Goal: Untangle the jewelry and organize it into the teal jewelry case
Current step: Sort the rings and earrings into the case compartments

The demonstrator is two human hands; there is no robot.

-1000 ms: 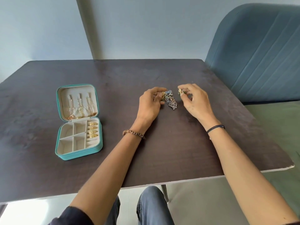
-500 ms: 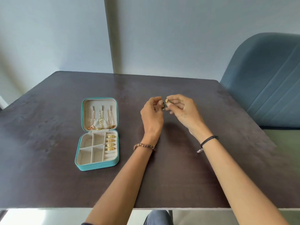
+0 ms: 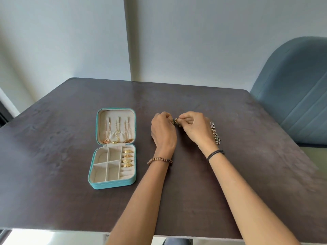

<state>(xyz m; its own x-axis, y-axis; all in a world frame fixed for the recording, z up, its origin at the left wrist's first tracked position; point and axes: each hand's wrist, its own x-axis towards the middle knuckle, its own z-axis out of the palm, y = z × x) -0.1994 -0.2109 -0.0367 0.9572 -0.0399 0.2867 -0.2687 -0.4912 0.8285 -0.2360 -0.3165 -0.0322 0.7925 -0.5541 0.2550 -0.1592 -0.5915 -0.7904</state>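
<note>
While both hands meet just above the tabletop (image 3: 53, 147), the small gold and dark jewelry knot (image 3: 176, 121) sits right between their fingertips. The left hand (image 3: 163, 131) pinches 1 side and the right hand (image 3: 196, 130) pinches the other, so each grip is clamped on the knot. A long sparkly piece (image 3: 215, 134) runs along the outer edge of the right hand, pointing from far to near. I cannot tell if it joins the knot or lies loose. The teal jewelry case (image 3: 111, 184) lies open to the left, well apart from the knot, and the left hand is nearer to it. 4 gold rings (image 3: 127, 158) sit in its right slots, and chains (image 3: 117, 131) hang in its lid.
</note>
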